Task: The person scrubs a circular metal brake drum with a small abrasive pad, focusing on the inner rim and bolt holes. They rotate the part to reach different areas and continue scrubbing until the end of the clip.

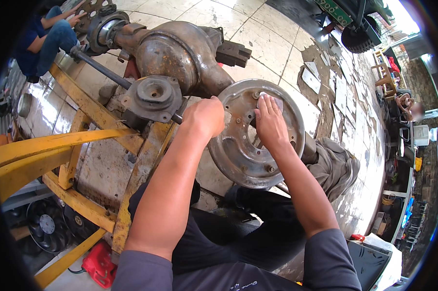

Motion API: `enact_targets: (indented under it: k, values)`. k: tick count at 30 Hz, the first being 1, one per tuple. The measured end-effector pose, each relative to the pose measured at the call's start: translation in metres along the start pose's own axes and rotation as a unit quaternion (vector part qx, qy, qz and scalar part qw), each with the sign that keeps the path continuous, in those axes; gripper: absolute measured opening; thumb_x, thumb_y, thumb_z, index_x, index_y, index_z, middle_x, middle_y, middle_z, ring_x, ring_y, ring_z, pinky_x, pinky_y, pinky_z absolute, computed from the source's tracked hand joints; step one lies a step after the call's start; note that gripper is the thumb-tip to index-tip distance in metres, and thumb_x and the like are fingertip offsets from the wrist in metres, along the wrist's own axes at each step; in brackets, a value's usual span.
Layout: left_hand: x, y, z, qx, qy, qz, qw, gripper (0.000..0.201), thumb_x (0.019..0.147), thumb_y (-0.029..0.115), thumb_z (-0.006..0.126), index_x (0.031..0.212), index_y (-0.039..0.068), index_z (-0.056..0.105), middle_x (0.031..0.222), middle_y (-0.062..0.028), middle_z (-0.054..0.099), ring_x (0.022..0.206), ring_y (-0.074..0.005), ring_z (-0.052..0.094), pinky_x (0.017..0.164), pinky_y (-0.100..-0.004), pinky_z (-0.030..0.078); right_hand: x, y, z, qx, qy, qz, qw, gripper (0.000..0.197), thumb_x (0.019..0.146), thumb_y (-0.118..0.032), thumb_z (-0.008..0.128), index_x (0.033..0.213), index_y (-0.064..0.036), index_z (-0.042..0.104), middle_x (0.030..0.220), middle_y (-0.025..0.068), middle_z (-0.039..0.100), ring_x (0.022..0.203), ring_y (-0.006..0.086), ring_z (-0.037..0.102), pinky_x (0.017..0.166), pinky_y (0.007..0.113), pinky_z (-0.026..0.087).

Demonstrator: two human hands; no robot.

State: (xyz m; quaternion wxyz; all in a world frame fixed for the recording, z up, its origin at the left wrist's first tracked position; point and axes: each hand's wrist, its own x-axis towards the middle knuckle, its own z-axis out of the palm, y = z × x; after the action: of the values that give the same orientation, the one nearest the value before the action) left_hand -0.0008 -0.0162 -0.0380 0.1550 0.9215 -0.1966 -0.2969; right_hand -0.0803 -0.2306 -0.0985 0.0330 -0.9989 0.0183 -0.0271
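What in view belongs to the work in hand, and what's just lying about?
In use, by the look of it:
round metal plate, left hand at its rim
small grey sheet under right hand, material unclear
axle housing, probably

Lying about, likely:
red container
black fan
broken tiles

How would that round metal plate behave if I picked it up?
The round metal plate would probably stay stiff, since it shows no sag. It seems hefty, being broad and metal. Stood upright, it might roll, given its circular outline.

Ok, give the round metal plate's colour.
The plate is grey with brownish patches; head view.
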Motion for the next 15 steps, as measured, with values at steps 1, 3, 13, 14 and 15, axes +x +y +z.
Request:
enact_targets:
  k: [1,3,13,14,15]
  values:
    - [-0.001,0.002,0.0,0.0,-0.004,0.006,1.0,0.043,0.1,0.021,0.057,0.131,-0.008,0.055,0.117,-0.0271,0.068,0.114,-0.0396,0.064,0.099,-0.0474,0.051,0.001,0.002,0.0,-0.003,0.002,0.003,1.0,0.048,0.108,-0.027,0.041,0.146,0.0032,0.043,0.154,0.0232,0.044,0.145,0.0382,0.039,0.119,0.048,0.033]
    - [-0.001,0.005,0.0,0.0,-0.005,0.013,1.0,0.042,0.099,0.021,0.057,0.13,-0.008,0.056,0.116,-0.0272,0.068,0.113,-0.0397,0.064,0.098,-0.0476,0.051,0.008,0.007,0.001,-0.01,0.006,0.01,1.0,0.049,0.108,-0.027,0.042,0.147,0.0031,0.043,0.154,0.0233,0.044,0.145,0.0381,0.039,0.119,0.048,0.033]
    - [-0.004,0.005,-0.003,0.004,0.008,0.007,1.0,0.04,0.099,0.02,0.058,0.127,-0.008,0.056,0.115,-0.0268,0.069,0.111,-0.0397,0.065,0.095,-0.048,0.052,0.011,0.001,0.003,0.003,0.007,0.026,1.0,0.049,0.108,-0.027,0.042,0.146,0.0031,0.043,0.154,0.0235,0.043,0.145,0.0382,0.039,0.119,0.049,0.033]
    - [-0.005,0.005,-0.004,0.002,0.008,0.002,1.0,0.04,0.099,0.02,0.058,0.127,-0.008,0.056,0.115,-0.0267,0.069,0.111,-0.0397,0.065,0.095,-0.0478,0.052,0.007,0.0,0.002,0.012,-0.001,0.02,1.0,0.049,0.108,-0.027,0.042,0.146,0.0032,0.044,0.154,0.0236,0.043,0.145,0.0384,0.039,0.119,0.049,0.033]
    - [-0.005,0.004,-0.002,0.001,0.007,0.004,1.0,0.04,0.099,0.02,0.058,0.127,-0.008,0.056,0.115,-0.0267,0.069,0.112,-0.0396,0.065,0.096,-0.0477,0.052,-0.001,-0.001,0.001,0.02,-0.008,0.014,1.0,0.048,0.108,-0.027,0.042,0.146,0.0033,0.044,0.154,0.0236,0.043,0.145,0.0385,0.039,0.118,0.049,0.033]
